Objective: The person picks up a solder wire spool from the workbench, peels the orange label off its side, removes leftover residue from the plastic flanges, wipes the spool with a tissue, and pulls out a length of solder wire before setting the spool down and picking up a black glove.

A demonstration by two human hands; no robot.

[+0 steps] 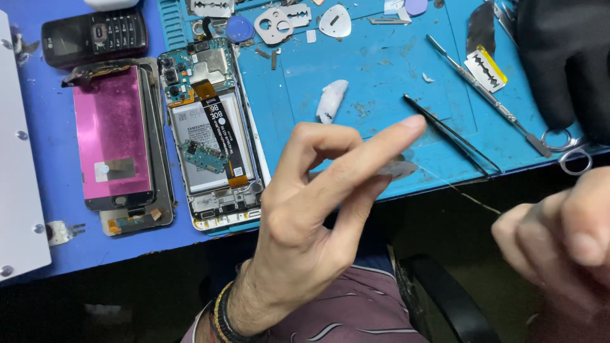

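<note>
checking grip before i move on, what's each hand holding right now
Left hand: fingers pinched on one end of a thin wire.
Right hand: blurred, at the wire's other end; grip cannot be told.

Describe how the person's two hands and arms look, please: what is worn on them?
Both hands are bare, without gloves or rings that I can see. The left hand has a stack of thin bracelets at the wrist, dark ones and one yellowish. No sleeve shows on that forearm. The right hand is blurred at the frame edge, and its wrist is out of view.
</note>
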